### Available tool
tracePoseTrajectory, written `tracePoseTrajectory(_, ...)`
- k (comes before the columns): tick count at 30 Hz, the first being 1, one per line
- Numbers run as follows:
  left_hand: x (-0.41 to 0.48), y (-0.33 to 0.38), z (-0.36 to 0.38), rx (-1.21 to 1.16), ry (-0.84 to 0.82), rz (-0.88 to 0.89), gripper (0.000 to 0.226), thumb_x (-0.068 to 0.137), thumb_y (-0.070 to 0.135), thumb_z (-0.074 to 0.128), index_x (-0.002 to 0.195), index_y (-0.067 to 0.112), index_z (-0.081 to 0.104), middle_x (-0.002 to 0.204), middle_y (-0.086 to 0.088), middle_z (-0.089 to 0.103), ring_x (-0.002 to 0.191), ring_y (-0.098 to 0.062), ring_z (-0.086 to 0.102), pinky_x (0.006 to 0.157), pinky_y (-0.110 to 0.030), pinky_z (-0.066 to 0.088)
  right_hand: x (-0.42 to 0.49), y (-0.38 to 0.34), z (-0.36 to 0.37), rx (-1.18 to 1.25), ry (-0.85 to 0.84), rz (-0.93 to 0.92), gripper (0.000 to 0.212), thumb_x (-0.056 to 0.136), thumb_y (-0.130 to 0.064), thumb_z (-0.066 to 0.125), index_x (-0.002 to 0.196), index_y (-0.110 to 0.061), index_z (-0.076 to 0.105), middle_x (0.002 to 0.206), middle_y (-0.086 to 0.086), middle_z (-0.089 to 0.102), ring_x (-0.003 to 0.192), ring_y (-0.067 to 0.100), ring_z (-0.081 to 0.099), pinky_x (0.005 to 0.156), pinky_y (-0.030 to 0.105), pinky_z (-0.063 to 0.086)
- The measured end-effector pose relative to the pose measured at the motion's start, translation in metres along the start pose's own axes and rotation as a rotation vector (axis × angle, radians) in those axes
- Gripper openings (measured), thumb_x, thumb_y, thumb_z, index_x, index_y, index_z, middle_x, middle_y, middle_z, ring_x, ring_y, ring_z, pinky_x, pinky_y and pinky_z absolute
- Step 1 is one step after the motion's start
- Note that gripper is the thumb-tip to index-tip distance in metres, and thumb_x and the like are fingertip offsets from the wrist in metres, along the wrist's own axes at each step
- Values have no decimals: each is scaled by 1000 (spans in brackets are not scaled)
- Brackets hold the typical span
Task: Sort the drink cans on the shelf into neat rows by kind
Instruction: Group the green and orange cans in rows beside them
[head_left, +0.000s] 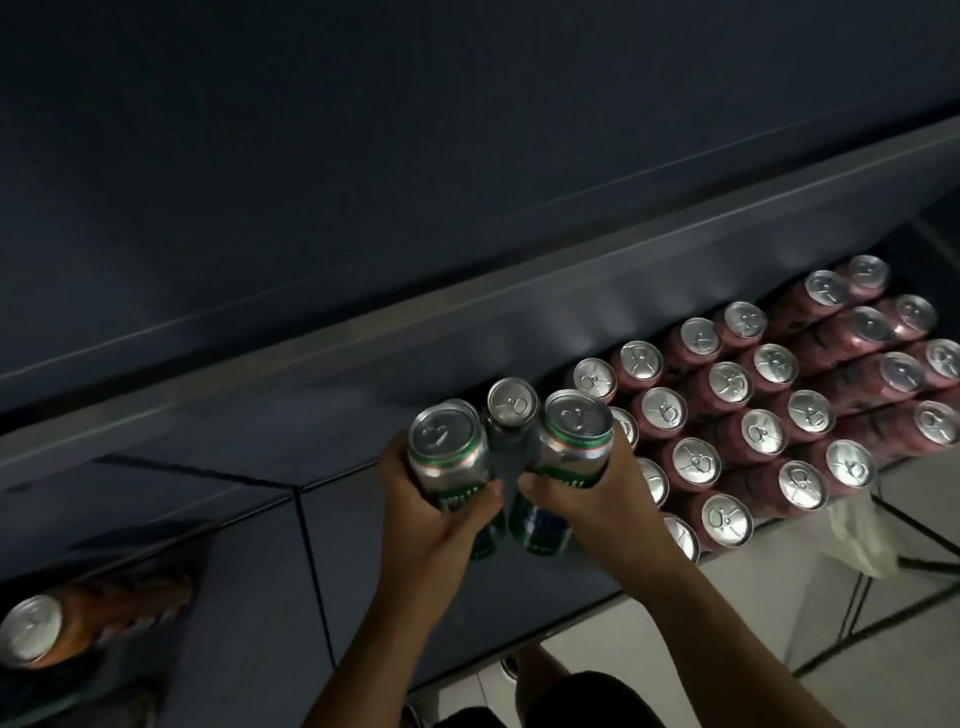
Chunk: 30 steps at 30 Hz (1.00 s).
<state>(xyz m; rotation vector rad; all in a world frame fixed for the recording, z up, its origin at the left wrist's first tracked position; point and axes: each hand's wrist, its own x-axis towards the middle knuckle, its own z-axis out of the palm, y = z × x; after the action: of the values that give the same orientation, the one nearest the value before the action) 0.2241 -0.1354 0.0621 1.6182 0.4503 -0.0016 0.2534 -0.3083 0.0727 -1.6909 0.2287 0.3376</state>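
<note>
My left hand (426, 512) grips a tall silver can with green bands (449, 457), held above the dark shelf (234, 519). My right hand (597, 499) grips a second can of the same kind (563, 462) just beside it. Between and behind the two stands a third silver-topped can (511, 402), its side mostly hidden. To the right, several pink cans (727, 384) stand in tight diagonal rows on the shelf. A single orange can (78, 618) stands far left near the front edge.
The shelf's back wall (467, 322) rises behind the cans. A seam (311, 561) runs across the dark shelf surface left of my hands. Pale floor tiles (727, 649) and a white cloth or bag (857, 540) lie below at the right.
</note>
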Motion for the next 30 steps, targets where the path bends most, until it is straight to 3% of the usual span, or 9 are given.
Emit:
tracePoseTrajectory(5,4,-19,20,85,45,-17,79,67,-3,90,104,54,48,95,18,71,81,-2,69,70,-18,54,17,26,-3,-168,64,15,67,62,-15,95,112,-37,56,106,-6,67,95,6,68,80,22,56)
tracePoseTrajectory(7,2,-25,25,116,73,11,73,65,2,93,109,43,52,99,14,70,87,-2,68,73,-14,51,23,34,-3,-232,77,12,73,54,-31,93,118,-37,58,117,0,63,104,12,66,89,34,57)
tracePoseTrajectory(9,-3,-32,27,210,142,64,74,59,8,97,113,35,54,115,10,59,102,0,61,84,-12,48,29,43,-3,-278,69,4,73,54,-33,91,120,-34,61,117,-2,65,106,11,66,91,38,57)
tracePoseTrajectory(11,-9,-44,27,249,188,76,77,56,8,97,109,43,54,119,8,50,109,-4,56,90,-19,48,31,47,-3,-317,69,-3,69,55,-28,90,118,-32,62,113,-9,67,105,6,65,90,33,55)
tracePoseTrajectory(14,-9,-58,28,222,189,19,70,60,5,94,104,43,54,109,0,61,99,-20,64,87,-45,55,29,48,-1,-354,55,-12,60,59,-19,90,111,-32,62,103,-19,69,97,-2,64,82,18,50)
tracePoseTrajectory(16,-6,-62,31,225,214,-20,67,60,5,92,101,40,54,105,-1,62,95,-20,65,84,-50,55,28,49,1,-370,37,-14,50,65,-13,86,104,-32,60,98,-27,67,90,-10,62,73,6,43)
tracePoseTrajectory(19,1,-71,36,246,245,-62,62,56,4,89,93,36,50,99,0,60,89,-20,62,78,-51,53,29,50,4,-374,22,-10,47,70,-10,81,104,-32,57,93,-31,65,85,-17,59,68,1,38)
tracePoseTrajectory(23,7,-85,41,249,248,-105,67,54,12,94,105,27,55,108,-5,62,96,-23,65,79,-51,56,31,57,6,-380,-11,9,49,68,-13,84,106,-29,56,97,-18,67,88,-7,62,72,8,43)
tracePoseTrajectory(30,6,-85,39,318,214,-66,86,55,20,99,125,15,49,123,-4,54,111,-19,57,92,-35,50,37,69,7,-388,-81,55,76,67,-14,89,129,-25,47,113,-13,66,106,12,65,94,41,52)
